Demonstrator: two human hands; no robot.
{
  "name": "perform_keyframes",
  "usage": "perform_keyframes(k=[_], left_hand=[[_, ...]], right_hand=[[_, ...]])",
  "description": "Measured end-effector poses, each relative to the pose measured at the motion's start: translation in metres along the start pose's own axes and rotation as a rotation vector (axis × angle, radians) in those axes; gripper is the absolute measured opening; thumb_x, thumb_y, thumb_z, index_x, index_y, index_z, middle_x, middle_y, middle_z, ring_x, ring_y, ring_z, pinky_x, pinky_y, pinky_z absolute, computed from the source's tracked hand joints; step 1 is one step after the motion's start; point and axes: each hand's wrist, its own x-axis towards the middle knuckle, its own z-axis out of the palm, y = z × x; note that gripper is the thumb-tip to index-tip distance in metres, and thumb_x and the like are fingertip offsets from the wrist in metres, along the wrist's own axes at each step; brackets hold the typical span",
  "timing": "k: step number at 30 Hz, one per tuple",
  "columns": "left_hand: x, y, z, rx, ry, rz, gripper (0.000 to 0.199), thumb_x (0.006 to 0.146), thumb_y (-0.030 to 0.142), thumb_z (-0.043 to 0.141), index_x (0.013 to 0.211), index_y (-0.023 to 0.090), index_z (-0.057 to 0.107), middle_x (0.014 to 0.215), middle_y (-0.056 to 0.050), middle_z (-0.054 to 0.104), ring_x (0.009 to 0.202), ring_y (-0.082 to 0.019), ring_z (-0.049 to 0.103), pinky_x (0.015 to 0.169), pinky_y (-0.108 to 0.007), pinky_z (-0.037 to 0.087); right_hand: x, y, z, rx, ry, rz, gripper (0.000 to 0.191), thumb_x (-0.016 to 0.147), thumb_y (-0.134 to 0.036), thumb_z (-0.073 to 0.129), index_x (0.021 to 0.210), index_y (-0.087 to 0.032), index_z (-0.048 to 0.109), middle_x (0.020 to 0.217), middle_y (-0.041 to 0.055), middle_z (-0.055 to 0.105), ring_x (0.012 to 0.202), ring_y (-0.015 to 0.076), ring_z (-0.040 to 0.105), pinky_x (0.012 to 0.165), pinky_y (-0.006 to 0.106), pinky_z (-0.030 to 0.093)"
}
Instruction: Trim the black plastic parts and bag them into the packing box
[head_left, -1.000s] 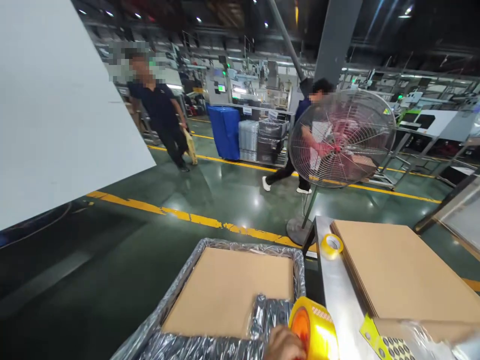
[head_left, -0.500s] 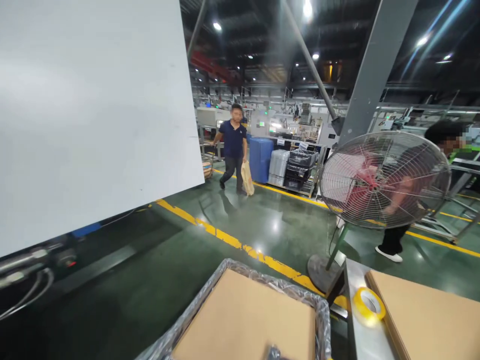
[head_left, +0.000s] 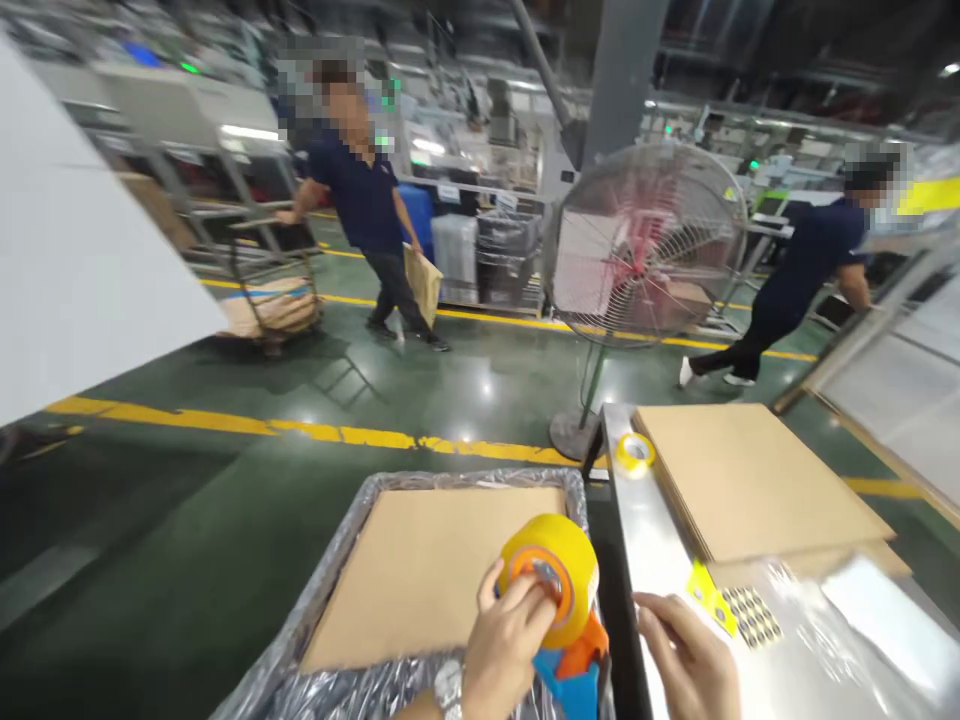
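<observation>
My left hand (head_left: 504,640), with a watch at the wrist, is closed on a tape dispenser (head_left: 574,548). The dispenser carries a thick yellow roll around an orange hub, with blue and orange body parts below. It is over the right edge of a box (head_left: 319,600) lined with clear plastic, where a flat cardboard sheet (head_left: 442,570) lies. My right hand (head_left: 694,655) hovers by the metal table's (head_left: 634,540) left edge. Its fingers and thumb are pressed together; anything between them is too small to make out.
On the table are stacked cardboard sheets (head_left: 757,480), a spare tape roll (head_left: 635,454), round stickers (head_left: 754,615) and yellow labels (head_left: 709,595). A floor fan (head_left: 645,250) stands beyond. One person (head_left: 360,190) pulls a cart (head_left: 274,310); another person (head_left: 806,260) leans at right.
The view has swung down and to the right. Both my hands are now in sight, the left with the tape dispenser. The person with the cart has come closer; the other has moved right.
</observation>
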Motion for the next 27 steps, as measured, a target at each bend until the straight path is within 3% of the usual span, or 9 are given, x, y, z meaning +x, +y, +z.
perform_keyframes(k=[3, 9, 16, 19, 22, 27], left_hand=[[0.0, -0.002, -0.003, 0.111, -0.043, 0.097, 0.055, 0.058, -0.005, 0.038, 0.1, 0.026, 0.056, 0.1, -0.002, 0.066, 0.098, -0.022, 0.054, 0.1, -0.045, 0.002], [0.0, -0.012, -0.001, 0.158, -0.094, 0.162, 0.052, 0.062, 0.0, 0.039, 0.102, 0.027, 0.058, 0.099, -0.004, 0.066, 0.095, -0.026, 0.054, 0.099, -0.045, 0.005], [0.005, -0.005, 0.0, 0.203, -0.046, 0.222, 0.047, 0.061, 0.001, 0.041, 0.096, 0.027, 0.059, 0.094, -0.003, 0.068, 0.09, -0.026, 0.055, 0.099, -0.04, -0.005], [0.007, 0.004, 0.0, 0.262, 0.028, 0.249, 0.046, 0.059, 0.0, 0.038, 0.09, 0.026, 0.058, 0.089, 0.0, 0.069, 0.086, -0.022, 0.057, 0.099, -0.04, -0.001], [0.008, 0.012, 0.001, 0.261, 0.094, 0.16, 0.04, 0.06, 0.001, 0.037, 0.085, 0.024, 0.058, 0.085, 0.001, 0.069, 0.087, -0.02, 0.056, 0.099, -0.042, 0.007], [0.008, 0.017, 0.002, 0.272, 0.104, 0.142, 0.036, 0.063, 0.001, 0.038, 0.083, 0.023, 0.059, 0.081, 0.0, 0.068, 0.087, -0.019, 0.056, 0.099, -0.041, 0.01]], right_hand=[[-0.001, -0.009, 0.021, 0.013, -0.082, -0.042, 0.02, 0.079, -0.034, 0.051, 0.086, -0.021, 0.065, 0.071, 0.0042, 0.062, 0.061, 0.0144, 0.057, 0.055, 0.023, 0.047], [-0.013, -0.01, 0.041, -0.054, -0.006, 0.02, 0.016, 0.08, -0.026, 0.049, 0.079, -0.018, 0.063, 0.065, 0.002, 0.06, 0.053, 0.0116, 0.054, 0.05, 0.02, 0.042], [-0.017, -0.015, 0.047, -0.243, 0.093, 0.007, 0.018, 0.078, -0.019, 0.046, 0.073, -0.016, 0.064, 0.058, 0.0013, 0.057, 0.05, 0.0107, 0.052, 0.046, 0.019, 0.039], [-0.016, -0.017, 0.047, -0.262, 0.13, -0.028, 0.019, 0.077, -0.017, 0.046, 0.072, -0.016, 0.064, 0.056, 0.0007, 0.056, 0.049, 0.01, 0.05, 0.045, 0.019, 0.038], [-0.016, -0.016, 0.045, -0.219, 0.137, -0.055, 0.019, 0.078, -0.016, 0.045, 0.074, -0.017, 0.064, 0.058, 0.0006, 0.056, 0.051, 0.0098, 0.051, 0.048, 0.019, 0.038], [-0.016, -0.017, 0.037, -0.201, 0.073, -0.065, 0.018, 0.079, -0.015, 0.043, 0.076, -0.017, 0.06, 0.062, 0.0006, 0.056, 0.054, 0.0095, 0.049, 0.051, 0.019, 0.036]])
